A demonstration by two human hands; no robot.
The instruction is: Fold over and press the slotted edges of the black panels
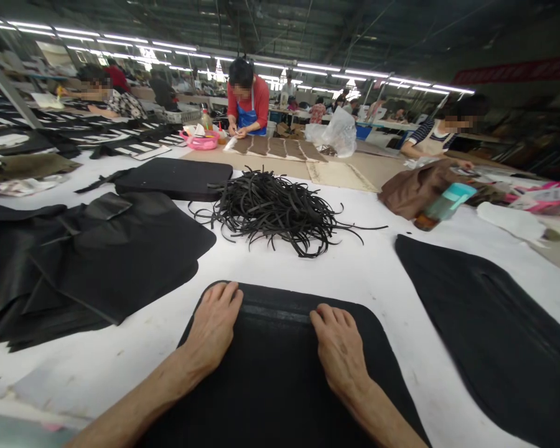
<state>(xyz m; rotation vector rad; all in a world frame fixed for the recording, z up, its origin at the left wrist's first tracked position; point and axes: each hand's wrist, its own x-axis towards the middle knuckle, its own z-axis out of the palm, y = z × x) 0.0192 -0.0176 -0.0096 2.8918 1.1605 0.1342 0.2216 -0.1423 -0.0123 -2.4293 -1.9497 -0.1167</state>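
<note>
A black panel with rounded corners point(280, 373) lies flat on the white table in front of me. A strip runs across it near its far edge. My left hand point(217, 323) rests on the panel's far left corner, palm down with the fingers stretched out. Farther right, my right hand point(340, 342) lies on the same panel, its fingers extended just beside the right end of the strip. Neither hand grips anything. Beyond the panel sits a loose heap of thin black strips point(280, 208).
Black sheets point(107, 255) are piled at left, with a stack of black panels point(172, 177) behind. Another black panel point(490, 330) lies at right. A teal-lidded bottle point(443, 206) stands tilted by brown fabric point(408, 186). Co-workers sit or stand across the table, one in a red top point(261, 99).
</note>
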